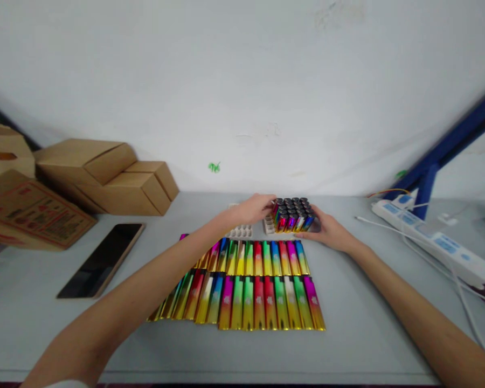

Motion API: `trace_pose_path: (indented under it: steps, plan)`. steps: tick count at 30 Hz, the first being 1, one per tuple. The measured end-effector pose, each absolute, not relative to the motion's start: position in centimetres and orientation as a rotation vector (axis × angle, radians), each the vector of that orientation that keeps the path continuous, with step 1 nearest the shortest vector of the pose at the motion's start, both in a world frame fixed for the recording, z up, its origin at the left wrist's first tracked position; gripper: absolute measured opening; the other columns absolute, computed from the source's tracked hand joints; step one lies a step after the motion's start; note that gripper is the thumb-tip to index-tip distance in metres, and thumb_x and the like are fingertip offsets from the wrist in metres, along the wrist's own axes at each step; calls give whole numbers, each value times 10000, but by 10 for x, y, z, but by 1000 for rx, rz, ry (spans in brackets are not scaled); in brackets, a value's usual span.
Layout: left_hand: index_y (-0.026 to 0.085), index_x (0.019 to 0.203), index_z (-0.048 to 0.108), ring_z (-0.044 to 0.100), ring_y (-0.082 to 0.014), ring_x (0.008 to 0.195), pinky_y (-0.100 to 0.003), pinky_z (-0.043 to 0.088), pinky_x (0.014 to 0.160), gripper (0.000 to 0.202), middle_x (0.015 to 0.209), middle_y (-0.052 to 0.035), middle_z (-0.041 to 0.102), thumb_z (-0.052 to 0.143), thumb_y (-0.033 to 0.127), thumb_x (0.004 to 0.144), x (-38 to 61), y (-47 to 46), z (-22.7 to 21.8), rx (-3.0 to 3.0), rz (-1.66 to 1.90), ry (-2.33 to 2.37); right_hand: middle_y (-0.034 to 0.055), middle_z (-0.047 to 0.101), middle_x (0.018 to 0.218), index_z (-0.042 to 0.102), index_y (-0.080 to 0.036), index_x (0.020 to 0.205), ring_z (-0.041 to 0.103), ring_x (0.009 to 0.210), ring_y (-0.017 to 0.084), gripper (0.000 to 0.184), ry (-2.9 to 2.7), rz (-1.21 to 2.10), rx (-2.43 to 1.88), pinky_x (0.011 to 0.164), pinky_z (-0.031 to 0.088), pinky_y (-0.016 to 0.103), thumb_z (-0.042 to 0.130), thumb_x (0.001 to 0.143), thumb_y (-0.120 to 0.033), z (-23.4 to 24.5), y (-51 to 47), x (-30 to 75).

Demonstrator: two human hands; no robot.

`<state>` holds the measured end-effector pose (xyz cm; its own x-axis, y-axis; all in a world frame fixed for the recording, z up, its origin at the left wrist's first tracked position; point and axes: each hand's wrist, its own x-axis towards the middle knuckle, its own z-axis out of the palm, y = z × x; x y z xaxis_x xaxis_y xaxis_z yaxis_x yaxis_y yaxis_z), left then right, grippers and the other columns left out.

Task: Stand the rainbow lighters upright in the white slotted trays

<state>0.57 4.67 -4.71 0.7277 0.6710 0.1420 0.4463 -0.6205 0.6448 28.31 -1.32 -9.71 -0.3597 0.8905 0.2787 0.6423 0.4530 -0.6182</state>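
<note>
Behind the flat lighters (248, 296), upright lighters (291, 212) stand on a white tray (269, 226); the right hand (327, 230) clasps their side; whether the left hand (257, 208) grips, I cannot tell; seemingly steadying them, which calls for even pressure.

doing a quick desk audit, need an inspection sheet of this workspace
surface: grey tabletop
job's things: two rows of colourful lighters lying flat; black-topped upright lighters above a white tray, another white tray to its left
clutter: phone and cardboard boxes at left
hands: left hand at the upright lighters' left side, contact unclear; right hand cups their right side
cables: white cables by a power strip
surroundings: pale wall, blue frame
</note>
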Motion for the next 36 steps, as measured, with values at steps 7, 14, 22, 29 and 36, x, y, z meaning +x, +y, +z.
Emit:
trace_pose_path:
  steps: [7, 14, 22, 29, 36]
  plan:
    - [115, 1203, 643, 729, -229, 1067, -368, 574, 942, 432, 1170, -135, 757, 496, -1, 813, 5, 46, -51, 2290, 514, 864, 163, 558, 1498, 427, -198, 1505, 563, 1351, 352, 903, -2122, 559, -1201, 1158, 437, 544, 808, 768, -557, -98, -11, 283]
    - [150, 1295, 582, 658, -244, 1156, -456, 546, 1011, 390, 1258, -139, 682, 530, 127, 909, -1, -18, -27, 2342, 1079, 1226, 159, 574, 1476, 444, -202, 1498, 583, 1319, 358, 892, -2139, 554, -1188, 1131, 461, 542, 816, 764, -548, -96, -10, 284]
    - [130, 1365, 589, 422, -368, 1450, -599, 365, 1195, 498, 1473, -199, 527, 617, 412, 955, 35, -164, -33, 2840, 574, 1008, 153, 590, 1455, 431, -200, 1502, 597, 1297, 350, 916, -2136, 500, -1102, 1123, 469, 529, 820, 757, -562, -103, -6, 287]
    - [139, 1382, 592, 366, -393, 1491, -613, 360, 1196, 573, 1505, -227, 511, 581, 529, 963, 49, -183, -59, 2937, 503, 998, 178, 599, 1434, 431, -172, 1494, 598, 1287, 360, 915, -2157, 491, -1087, 1116, 466, 542, 809, 763, -573, -102, -5, 286]
    - [151, 1264, 658, 521, -386, 1348, -599, 404, 1168, 631, 1200, -187, 669, 531, 672, 931, 79, -191, -62, 2898, 585, 977, 159, 604, 1435, 432, -205, 1501, 603, 1278, 363, 901, -2146, 520, -1068, 1101, 472, 549, 811, 765, -560, -99, -6, 286]
